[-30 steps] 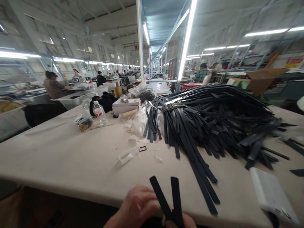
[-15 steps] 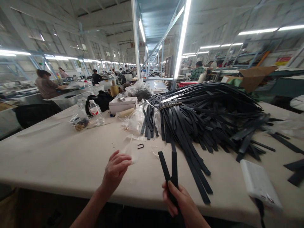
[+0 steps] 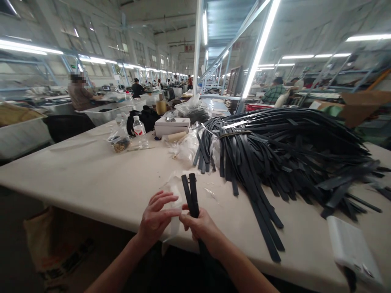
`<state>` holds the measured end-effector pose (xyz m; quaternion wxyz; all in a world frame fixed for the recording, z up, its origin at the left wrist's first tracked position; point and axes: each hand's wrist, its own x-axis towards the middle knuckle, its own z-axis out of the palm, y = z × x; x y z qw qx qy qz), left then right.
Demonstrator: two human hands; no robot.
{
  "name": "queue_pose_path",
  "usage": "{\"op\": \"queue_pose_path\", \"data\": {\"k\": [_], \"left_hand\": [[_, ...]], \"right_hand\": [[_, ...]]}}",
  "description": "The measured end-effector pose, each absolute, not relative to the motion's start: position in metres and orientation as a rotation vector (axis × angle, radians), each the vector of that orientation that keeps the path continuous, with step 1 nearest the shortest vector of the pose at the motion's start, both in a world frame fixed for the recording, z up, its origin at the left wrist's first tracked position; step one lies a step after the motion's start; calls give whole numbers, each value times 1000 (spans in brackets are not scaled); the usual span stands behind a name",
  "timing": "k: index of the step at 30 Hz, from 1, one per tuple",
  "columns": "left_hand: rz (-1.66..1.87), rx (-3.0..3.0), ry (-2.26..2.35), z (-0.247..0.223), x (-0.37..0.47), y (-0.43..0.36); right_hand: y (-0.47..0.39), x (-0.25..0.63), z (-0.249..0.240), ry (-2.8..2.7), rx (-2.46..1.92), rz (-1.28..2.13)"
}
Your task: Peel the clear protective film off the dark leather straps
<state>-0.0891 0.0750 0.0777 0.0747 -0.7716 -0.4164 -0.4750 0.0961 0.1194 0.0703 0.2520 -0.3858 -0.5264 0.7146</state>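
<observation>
Two flat black strips (image 3: 190, 193) stand upright side by side in my right hand (image 3: 200, 226), whose fingers are wrapped round them. Their lower part hangs below the table edge. Close on the left, my left hand (image 3: 159, 213) has its fingers stretched out, with the fingertips near my right hand and nothing gripped. Thin clear plastic (image 3: 175, 189) lies behind and under my left hand's fingers. A large bundle of black strips (image 3: 262, 150) spreads over the table, tied near its left end. A small dark frame-shaped piece is mostly hidden behind the held strips.
The pale table (image 3: 91, 179) holds a clear bottle (image 3: 139, 132), a bag of small metal pieces (image 3: 119, 143), a white box (image 3: 171, 125) and crumpled plastic (image 3: 186, 146). A white device (image 3: 352, 248) with a dark cable lies at the right edge. People sit at benches farther off.
My right hand has moved left and up with the two strips, pulling them clear of the bundle. Both hands are now close together. The view has shifted left.
</observation>
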Motion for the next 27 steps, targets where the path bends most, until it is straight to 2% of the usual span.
{"op": "queue_pose_path", "data": {"k": [5,11,16,20,27], "left_hand": [[-1478,-2191,-1442,67,-98,68],[-1619,-1753,-2201,58,-114,50],[-1651,-2081,-2628,72,-105,30],[-1643,-2298,-2754,75,-89,30],[-2050,-2047,-2922,61,-73,45]], "right_hand": [[127,73,66,-1549,-1069,1884],[132,65,68,-1530,-1104,1861],[134,64,76,-1530,-1091,1878],[136,62,76,-1569,-1091,1854],[136,72,74,-1628,-1138,1731]]}}
